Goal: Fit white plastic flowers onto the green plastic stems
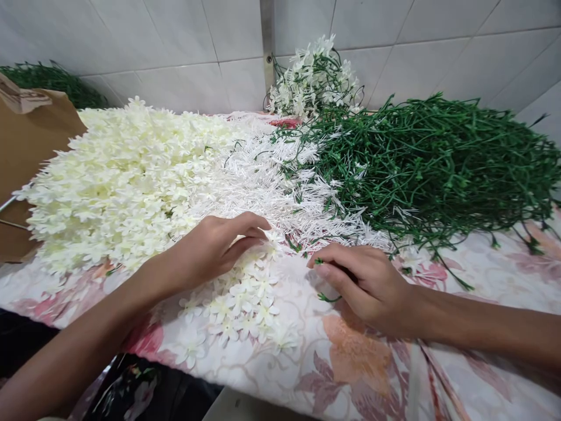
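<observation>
Right hand (363, 287) pinches a short green stem (328, 299), its end poking out sideways toward the nearer left hand (218, 250). Left hand lies loosely curled beside cream artificial blossoms (239, 298) on the floral tablecloth (359, 356); grip there unclear.

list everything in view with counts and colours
artificial flowers: many, cream, heaped left
spiky stalks: many, white, mid-heap
wire stems: many, green, heaped right
loose blossoms: several, cream, front centre
flower bunch: one, white, by the back wall
floral cloth: one, pink and cream, under the heap
cardboard sheet: one, brown, far left
foliage: one bunch, dark green, behind the cardboard
tiled wall: one, white, behind
left hand: one, bare, fingertips near the loose blossoms
right hand: one, bare, fingers beside a thin green stem
</observation>
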A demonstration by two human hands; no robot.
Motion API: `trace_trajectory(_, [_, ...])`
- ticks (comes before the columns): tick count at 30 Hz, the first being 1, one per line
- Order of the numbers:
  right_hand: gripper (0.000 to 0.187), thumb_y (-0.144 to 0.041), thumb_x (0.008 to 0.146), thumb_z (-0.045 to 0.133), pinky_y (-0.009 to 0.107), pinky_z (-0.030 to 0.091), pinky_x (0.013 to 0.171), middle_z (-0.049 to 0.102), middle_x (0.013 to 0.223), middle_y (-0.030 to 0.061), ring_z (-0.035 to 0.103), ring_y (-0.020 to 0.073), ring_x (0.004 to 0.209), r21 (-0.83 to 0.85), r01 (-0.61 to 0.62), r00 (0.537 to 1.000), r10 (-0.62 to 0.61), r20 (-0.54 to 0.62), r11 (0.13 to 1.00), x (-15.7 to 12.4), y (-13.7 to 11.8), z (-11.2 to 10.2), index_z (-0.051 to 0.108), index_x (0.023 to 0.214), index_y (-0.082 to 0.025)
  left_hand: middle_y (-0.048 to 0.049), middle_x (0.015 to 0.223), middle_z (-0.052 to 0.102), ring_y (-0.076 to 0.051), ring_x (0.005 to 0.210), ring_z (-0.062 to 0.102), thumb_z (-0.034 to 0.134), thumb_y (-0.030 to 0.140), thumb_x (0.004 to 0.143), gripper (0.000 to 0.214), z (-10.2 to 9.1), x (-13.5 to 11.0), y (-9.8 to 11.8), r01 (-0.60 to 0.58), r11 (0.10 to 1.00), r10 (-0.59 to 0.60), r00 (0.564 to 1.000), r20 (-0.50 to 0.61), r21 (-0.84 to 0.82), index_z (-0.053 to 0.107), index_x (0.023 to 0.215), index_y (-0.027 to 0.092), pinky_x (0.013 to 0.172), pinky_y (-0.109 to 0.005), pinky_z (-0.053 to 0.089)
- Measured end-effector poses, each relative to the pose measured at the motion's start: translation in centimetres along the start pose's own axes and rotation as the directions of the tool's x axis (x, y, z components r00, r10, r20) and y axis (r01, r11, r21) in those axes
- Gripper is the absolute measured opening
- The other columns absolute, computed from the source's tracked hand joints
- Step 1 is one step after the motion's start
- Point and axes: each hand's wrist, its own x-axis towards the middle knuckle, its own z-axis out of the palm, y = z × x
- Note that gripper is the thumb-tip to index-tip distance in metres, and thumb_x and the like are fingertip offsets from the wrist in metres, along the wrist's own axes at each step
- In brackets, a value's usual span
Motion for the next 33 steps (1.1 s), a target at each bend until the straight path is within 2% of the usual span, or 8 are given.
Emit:
trace_trajectory(4, [0.017, -0.016, 0.095, 0.042, 0.022, 0.04, 0.054, 0.061, 0.068, 0.0003, 0.054, 0.0102, 0.055, -0.01, 0.011, 1.0, -0.011, -0.01, 1.0, 0.1, -0.1, 0.0, 0.057, 0.087, -0.017, 0.002, 0.086, 0.073, -0.013, 0.071, 0.07, 0.054, 0.023, 0.095, 0.009, -0.1, -0.1, -0.1, -0.076, 0.996, 0.076, 0.997, -0.005, 0.044, 0.061, 0.099, 0.026, 0.063, -0.02, 0.05])
trace_trajectory(8, [0.017, -0.016, 0.095, 0.042, 0.022, 0.039, 0.053, 0.061, 0.067, 0.0004, 0.054, 0.0099, 0.054, -0.008, 0.021, 1.0, -0.021, -0.008, 1.0, 0.2, -0.1, -0.1, 0.057, 0.086, -0.016, -0.0017, 0.084, 0.071, -0.014, 0.072, 0.068, 0.052, 0.019, 0.095, 0.012, -0.1, 0.1, 0.1, -0.167, 0.985, 0.167, 0.986, 0.013, 0.048, 0.064, 0.093, 0.021, 0.065, -0.023, 0.05])
trace_trajectory(13, [0.017, -0.016, 0.095, 0.043, 0.022, 0.04, 0.053, 0.061, 0.067, 0.0004, 0.054, 0.0099, 0.053, -0.022, 0.026, 0.999, -0.026, -0.02, 0.999, 0.2, 0.0, -0.1, 0.057, 0.086, -0.015, -0.0053, 0.085, 0.066, -0.017, 0.075, 0.062, 0.049, 0.016, 0.095, 0.014, 0.2, 0.3, 0.4, -0.158, 0.982, 0.151, 0.986, 0.071, 0.099, 0.063, 0.093, 0.017, 0.065, -0.026, 0.047])
trace_trajectory(22, [0.016, -0.016, 0.094, 0.044, 0.021, 0.04, 0.053, 0.061, 0.066, 0.0009, 0.055, 0.0101, 0.053, -0.025, 0.046, 0.999, -0.046, -0.028, 0.999, 0.2, 0.1, 0.2, 0.059, 0.087, -0.014, -0.0051, 0.08, 0.062, -0.016, 0.072, 0.058, 0.048, 0.014, 0.095, 0.014, 0.7, 0.4, 0.3, -0.175, 0.972, 0.167, 0.984, 0.065, 0.158, 0.061, 0.089, 0.014, 0.062, -0.026, 0.045])
trace_trajectory(33, [0.019, -0.014, 0.094, 0.044, 0.019, 0.038, 0.053, 0.059, 0.065, 0.0002, 0.052, 0.0079, 0.053, -0.068, 0.079, 0.996, -0.083, -0.046, 0.995, 0.2, -0.1, 0.0, 0.061, 0.086, -0.01, -0.0082, 0.079, 0.06, -0.018, 0.071, 0.054, 0.045, 0.006, 0.093, 0.02, 0.9, 0.5, 0.3, -0.222, 0.955, 0.202, 0.972, 0.119, 0.198, 0.065, 0.091, 0.01, 0.06, -0.028, 0.041])
